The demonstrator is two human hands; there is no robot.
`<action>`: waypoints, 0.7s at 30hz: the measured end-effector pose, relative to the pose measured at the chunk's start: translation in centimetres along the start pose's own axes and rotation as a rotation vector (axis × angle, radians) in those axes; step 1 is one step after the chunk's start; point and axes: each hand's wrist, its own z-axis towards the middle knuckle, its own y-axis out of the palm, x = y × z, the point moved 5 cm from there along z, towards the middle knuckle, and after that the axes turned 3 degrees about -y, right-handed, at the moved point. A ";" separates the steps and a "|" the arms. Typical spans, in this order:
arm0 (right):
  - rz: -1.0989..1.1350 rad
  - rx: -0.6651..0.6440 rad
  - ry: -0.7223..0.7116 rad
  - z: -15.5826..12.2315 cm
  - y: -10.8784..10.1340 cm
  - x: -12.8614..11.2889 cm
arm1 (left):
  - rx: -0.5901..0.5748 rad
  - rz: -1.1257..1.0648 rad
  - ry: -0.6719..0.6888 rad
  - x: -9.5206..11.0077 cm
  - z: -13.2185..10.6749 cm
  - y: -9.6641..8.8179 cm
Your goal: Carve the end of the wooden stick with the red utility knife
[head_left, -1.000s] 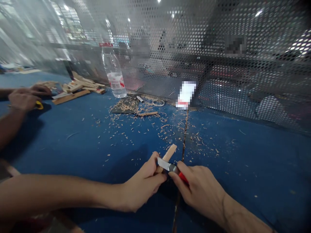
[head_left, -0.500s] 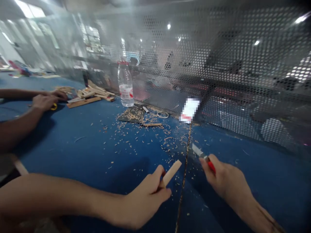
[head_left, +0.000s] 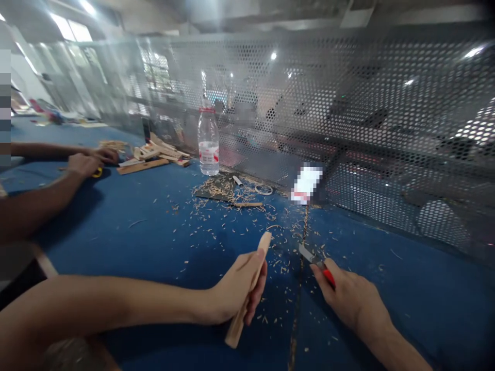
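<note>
My left hand [head_left: 237, 291] is closed around a pale wooden stick [head_left: 249, 288], which runs from near the table up past my fingers. My right hand [head_left: 350, 299] grips a red-handled knife [head_left: 315, 260], its blade pointing up and left, a short way right of the stick. Blade and stick are apart. Both hands hover over a blue table [head_left: 154, 242] strewn with wood shavings [head_left: 247, 211].
A clear water bottle [head_left: 208, 141] stands by a perforated metal screen [head_left: 348, 134] along the table's far edge. A pile of wooden sticks [head_left: 154, 154] lies at the back left, where another person's hands [head_left: 87, 162] work. A dark seam [head_left: 299, 288] crosses the table.
The knife left the stick and swung out to the right, then came back closer. My left hand turned the stick more upright, showing its full length. The view tilted upward.
</note>
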 end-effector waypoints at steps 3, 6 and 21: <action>0.012 0.049 -0.043 0.0 -0.4 -0.1 | -0.007 0.002 0.069 0.5 -0.2 0.0; 0.021 0.061 -0.062 0.1 -0.9 -0.3 | -0.028 0.049 0.091 0.5 -0.7 0.1; 0.082 0.124 -0.055 0.1 -2.1 -1.0 | 0.009 0.043 0.079 0.4 -0.4 -0.3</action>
